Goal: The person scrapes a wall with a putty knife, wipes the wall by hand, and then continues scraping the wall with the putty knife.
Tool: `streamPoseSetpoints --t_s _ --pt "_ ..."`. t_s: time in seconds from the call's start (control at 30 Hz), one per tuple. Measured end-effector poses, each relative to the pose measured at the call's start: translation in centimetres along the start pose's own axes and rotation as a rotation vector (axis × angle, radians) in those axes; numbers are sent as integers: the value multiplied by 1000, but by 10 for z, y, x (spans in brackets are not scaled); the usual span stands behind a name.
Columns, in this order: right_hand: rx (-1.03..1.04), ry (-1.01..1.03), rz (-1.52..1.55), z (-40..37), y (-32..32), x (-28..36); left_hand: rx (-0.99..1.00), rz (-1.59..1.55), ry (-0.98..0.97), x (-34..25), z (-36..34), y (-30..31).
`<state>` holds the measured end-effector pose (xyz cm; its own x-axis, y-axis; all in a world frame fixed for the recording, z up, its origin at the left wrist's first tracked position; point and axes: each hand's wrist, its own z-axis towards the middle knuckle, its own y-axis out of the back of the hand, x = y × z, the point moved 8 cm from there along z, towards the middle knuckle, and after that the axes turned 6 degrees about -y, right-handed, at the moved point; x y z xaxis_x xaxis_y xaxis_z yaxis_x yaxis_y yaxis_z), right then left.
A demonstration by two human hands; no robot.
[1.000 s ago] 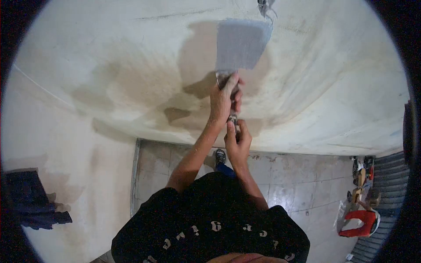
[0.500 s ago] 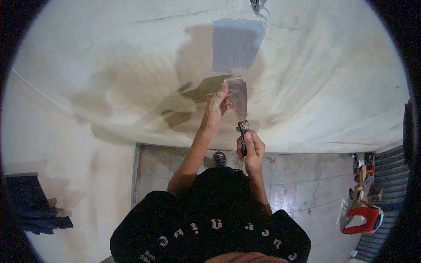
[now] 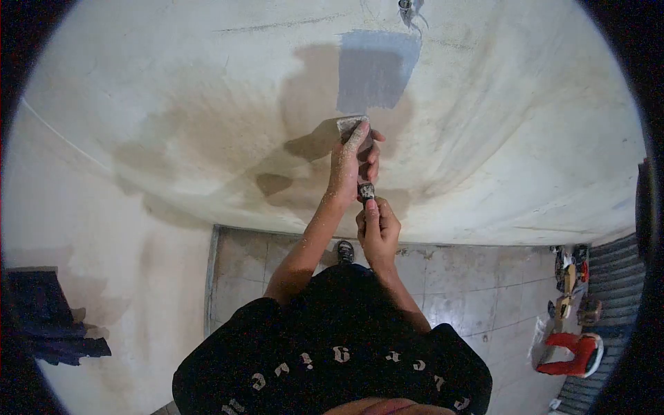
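Note:
A flat-bladed scraper (image 3: 365, 149) points up towards the wall (image 3: 484, 131). My right hand (image 3: 380, 228) is closed round its dark handle (image 3: 366, 191). Across the blade lies my left hand (image 3: 351, 159), thumb on the face near the broad end and fingers wrapped behind the right edge. Pale dust or paste coats the left thumb and forearm. Just above the blade tip is a grey-blue painted patch (image 3: 378, 69) on the wall, partly under a shadow.
A small fitting (image 3: 405, 5) sticks out of the wall at the top. Dark cloth (image 3: 52, 318) hangs at the left. On the tiled floor (image 3: 463, 304), a red and white object (image 3: 577, 354) and several tools lie by the corrugated shutter (image 3: 612, 304) at right.
The scraper and my right hand have moved left and the blade is more covered. My left hand has shifted right, from the blade's left edge to round it.

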<state>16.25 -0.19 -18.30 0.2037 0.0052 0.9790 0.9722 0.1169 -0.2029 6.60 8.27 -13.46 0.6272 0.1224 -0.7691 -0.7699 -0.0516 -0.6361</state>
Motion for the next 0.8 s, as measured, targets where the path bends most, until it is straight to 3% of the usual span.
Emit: streamPoseSetpoints --t_s 0.4,0.5,0.6,0.8 --pt "-42 40 -146 -14 -5 16 -72 90 -1 -17 -17 -7" --pt "-75 149 -159 -2 -11 37 -25 83 -121 -43 -7 -26" --pt "-86 189 -143 -10 -18 50 19 58 -112 -45 -9 -26" --pt "-71 80 -108 -15 -10 27 -75 37 18 -21 -16 -12"
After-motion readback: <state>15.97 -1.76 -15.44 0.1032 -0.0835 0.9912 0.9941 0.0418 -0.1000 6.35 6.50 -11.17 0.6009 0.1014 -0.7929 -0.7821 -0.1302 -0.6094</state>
